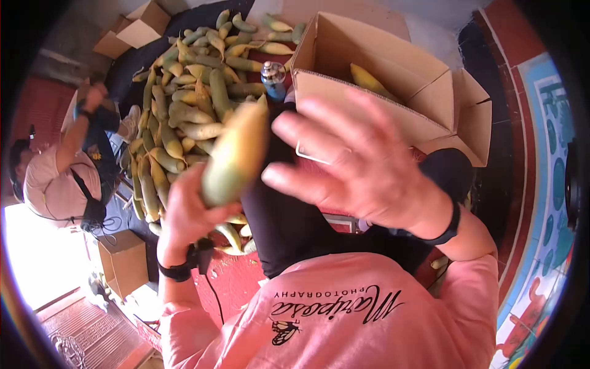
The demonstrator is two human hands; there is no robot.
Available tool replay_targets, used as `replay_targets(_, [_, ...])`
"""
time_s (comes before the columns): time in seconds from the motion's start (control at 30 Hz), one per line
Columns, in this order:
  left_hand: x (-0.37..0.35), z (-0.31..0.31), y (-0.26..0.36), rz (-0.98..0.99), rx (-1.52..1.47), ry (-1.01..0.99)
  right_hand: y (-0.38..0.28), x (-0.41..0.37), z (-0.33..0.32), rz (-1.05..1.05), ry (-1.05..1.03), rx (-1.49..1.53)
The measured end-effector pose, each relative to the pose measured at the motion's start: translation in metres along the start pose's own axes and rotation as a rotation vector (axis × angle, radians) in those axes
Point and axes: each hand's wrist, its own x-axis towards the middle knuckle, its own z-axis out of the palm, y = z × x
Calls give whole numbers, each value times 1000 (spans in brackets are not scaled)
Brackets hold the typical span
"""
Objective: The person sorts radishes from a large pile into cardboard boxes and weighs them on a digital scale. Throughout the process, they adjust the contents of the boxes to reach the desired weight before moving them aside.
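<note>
My left hand (184, 206) grips the lower, green end of a green radish (235, 154), whose pale yellow tip points up. To the right, my right hand (359, 163) is raised with its fingers spread, smeared by motion. A thin pale strip (300, 149) shows at its fingers; I cannot make out what it is. Beyond my left hand lies a big pile of green radishes (178, 114). Past my right hand stands an open cardboard box (424, 117) with one yellowish radish (367, 80) visible inside.
A silver-topped blue bottle (273, 80) stands between pile and box. Another person (64, 175) sits at the left. Smaller cardboard boxes (123, 264) stand lower left and an open one (144, 26) at the back. Red flooring (236, 277) shows below my left arm.
</note>
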Motion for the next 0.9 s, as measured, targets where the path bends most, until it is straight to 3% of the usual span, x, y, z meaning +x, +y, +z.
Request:
replay_targets(0.07, [13,9,28,132,16,-100,-2,3,-1,-18,-23,-45])
replay_targets(0.13, [38,30,70,387,166,-237,12,-13,5,58,-162,31])
replay_targets(0.17, [48,34,66,364,99,-266,23,-20,-1,99,-184,-12])
replay_targets(0.27, [75,21,39,482,-4,42,53,-40,-24,364,-197,-57])
replay_targets(0.4, [91,18,-78,14,-183,339,108,-65,-30,720,-213,-165])
replay_targets(0.47, [87,32,-137,-132,-30,410,134,-76,-11,726,-226,-146])
replay_targets(0.53, [75,55,-215,-153,89,446,147,-83,11,736,-239,-138])
replay_targets(0.6, [61,73,-247,-258,163,391,153,-86,28,717,-219,54])
replay_targets(0.63, [54,81,-258,-215,283,392,150,-82,27,695,-248,14])
replay_targets(0.67, [45,88,-270,-350,278,330,148,-83,26,683,-259,26])
replay_targets(0.77, [28,103,-297,-421,448,241,129,-88,16,761,-351,136])
replay_targets(0.9, [16,122,-325,-523,646,186,107,-117,5,768,-485,22])
